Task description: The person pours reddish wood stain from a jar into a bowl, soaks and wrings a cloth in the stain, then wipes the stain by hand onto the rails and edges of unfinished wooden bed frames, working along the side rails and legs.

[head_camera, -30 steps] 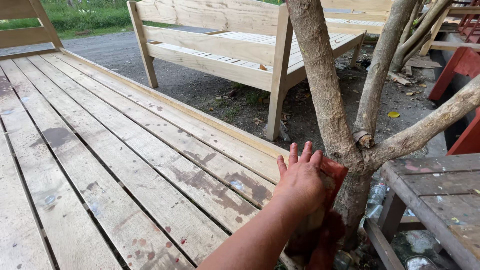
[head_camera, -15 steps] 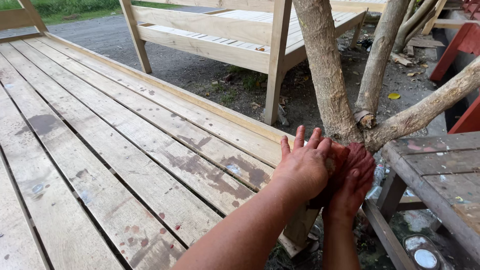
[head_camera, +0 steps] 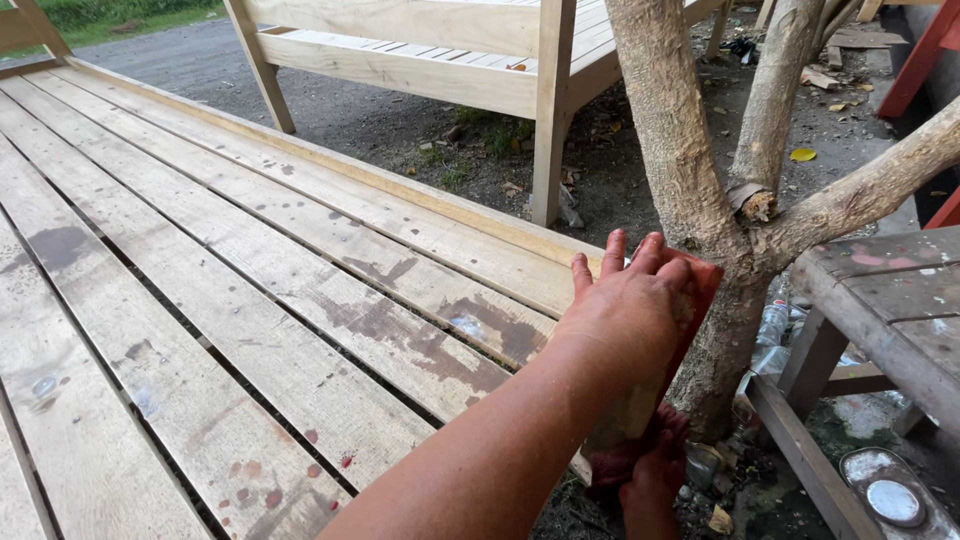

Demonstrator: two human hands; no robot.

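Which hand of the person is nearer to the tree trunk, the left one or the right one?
The right hand seems nearer, low beside the base of the tree trunk. The left hand lies flat on the red sanding pad at the platform's corner, just left of the trunk.

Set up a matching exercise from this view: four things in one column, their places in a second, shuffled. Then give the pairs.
1. left hand
2. right hand
3. yellow leaf
4. wooden bench

A. on the ground beyond the tree trunk
B. flat on top of the red sanding sheet at the platform edge
C. standing across the dirt strip, at the top of the view
D. low, under the platform edge by the trunk's base

Pairs: 1-B, 2-D, 3-A, 4-C
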